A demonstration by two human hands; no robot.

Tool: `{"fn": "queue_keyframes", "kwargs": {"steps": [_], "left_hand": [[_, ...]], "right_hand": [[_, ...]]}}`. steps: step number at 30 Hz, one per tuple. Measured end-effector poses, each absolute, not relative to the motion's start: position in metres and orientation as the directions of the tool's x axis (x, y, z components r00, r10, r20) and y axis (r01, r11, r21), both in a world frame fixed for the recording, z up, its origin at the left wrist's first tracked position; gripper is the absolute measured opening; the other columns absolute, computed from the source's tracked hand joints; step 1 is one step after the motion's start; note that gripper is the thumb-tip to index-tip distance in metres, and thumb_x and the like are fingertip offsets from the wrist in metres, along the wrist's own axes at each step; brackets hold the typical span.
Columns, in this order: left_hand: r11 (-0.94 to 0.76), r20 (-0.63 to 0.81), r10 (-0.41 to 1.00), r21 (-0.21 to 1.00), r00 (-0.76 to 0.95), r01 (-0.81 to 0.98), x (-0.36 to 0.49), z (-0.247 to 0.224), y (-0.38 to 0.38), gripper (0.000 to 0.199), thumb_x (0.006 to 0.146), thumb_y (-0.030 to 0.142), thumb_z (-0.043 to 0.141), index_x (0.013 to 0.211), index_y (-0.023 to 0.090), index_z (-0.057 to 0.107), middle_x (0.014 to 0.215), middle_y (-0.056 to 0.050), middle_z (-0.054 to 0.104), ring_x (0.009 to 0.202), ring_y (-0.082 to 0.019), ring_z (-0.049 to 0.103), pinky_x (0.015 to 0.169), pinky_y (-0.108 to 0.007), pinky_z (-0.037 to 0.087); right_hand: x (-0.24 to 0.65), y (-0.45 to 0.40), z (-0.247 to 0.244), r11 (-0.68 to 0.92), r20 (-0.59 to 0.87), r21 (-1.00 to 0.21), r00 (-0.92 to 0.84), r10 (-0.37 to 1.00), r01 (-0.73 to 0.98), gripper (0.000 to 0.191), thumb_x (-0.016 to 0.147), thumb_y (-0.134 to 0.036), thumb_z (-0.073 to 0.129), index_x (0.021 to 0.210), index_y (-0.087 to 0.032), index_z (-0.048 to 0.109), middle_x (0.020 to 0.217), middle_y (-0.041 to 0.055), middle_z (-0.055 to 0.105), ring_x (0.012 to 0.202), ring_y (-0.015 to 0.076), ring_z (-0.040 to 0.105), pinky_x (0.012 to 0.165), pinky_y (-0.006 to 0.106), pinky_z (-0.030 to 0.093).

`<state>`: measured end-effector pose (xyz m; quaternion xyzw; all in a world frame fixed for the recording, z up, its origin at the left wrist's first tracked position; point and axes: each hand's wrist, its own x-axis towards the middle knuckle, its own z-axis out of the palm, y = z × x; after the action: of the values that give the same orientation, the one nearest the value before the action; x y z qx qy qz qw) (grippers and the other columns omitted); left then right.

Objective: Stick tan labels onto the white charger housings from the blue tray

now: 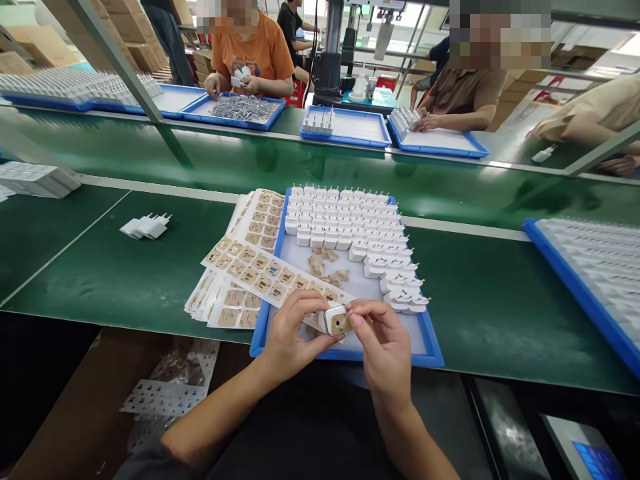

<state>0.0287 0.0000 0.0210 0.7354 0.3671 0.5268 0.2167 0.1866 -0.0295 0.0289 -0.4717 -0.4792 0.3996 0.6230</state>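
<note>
My left hand (290,330) is closed around a white power adapter (328,321), held over the near part of a blue-rimmed tray (434,343). My right hand (387,343) pinches the edge of a tan sticker (344,325) lying against the adapter's end face. How far the sticker adheres there I cannot tell. Rows of white adapters (345,217) stand in the tray, their pins pointing up or to the right. Crumpled tan sticker pieces (317,265) lie beside them. A sheet of tan stickers (247,263) overlaps the tray's left rim, on top of more sheets (200,297).
Loose white adapters (147,227) lie on the green bench to the left. Another blue tray of adapters (575,287) is at right. Across the belt (225,160), co-workers handle parts beside trays (345,127). An open carton (75,400) with discarded sheets sits below the bench edge.
</note>
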Motion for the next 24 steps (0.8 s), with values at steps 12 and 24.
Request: {"fn": "queue_keyframes", "kwargs": {"steps": [12, 24], "left_hand": [[-0.654, 0.632, 0.754, 0.695, 0.179, 0.299, 0.0285, 0.0209, 0.0002, 0.037, 0.081, 0.024, 0.08, 0.11, 0.024, 0.057, 0.099, -0.005, 0.064, 0.092, -0.019, 0.065, 0.081, -0.032, 0.056], [-0.672, 0.652, 0.735, 0.665, 0.186, 0.324, 0.0282, 0.0233, -0.0002, 0.035, 0.082, 0.024, 0.079, 0.11, 0.023, 0.057, 0.097, -0.005, 0.064, 0.091, -0.019, 0.065, 0.08, -0.031, 0.056]], "right_hand": [[0.1852, -0.0298, 0.0315, 0.239, 0.225, -0.971, 0.227, 0.948, -0.034, 0.002, 0.091, -0.022, 0.07, 0.092, -0.023, 0.071, 0.087, 0.0027, 0.071, 0.088, 0.0185, 0.069, 0.081, 0.03, 0.058], [0.1841, -0.0317, 0.0346, 0.236, 0.236, -0.971, 0.209, 0.949, 0.025, 0.003, 0.091, -0.02, 0.068, 0.093, -0.023, 0.069, 0.087, 0.0021, 0.069, 0.086, 0.0169, 0.067, 0.078, 0.028, 0.058]]}}
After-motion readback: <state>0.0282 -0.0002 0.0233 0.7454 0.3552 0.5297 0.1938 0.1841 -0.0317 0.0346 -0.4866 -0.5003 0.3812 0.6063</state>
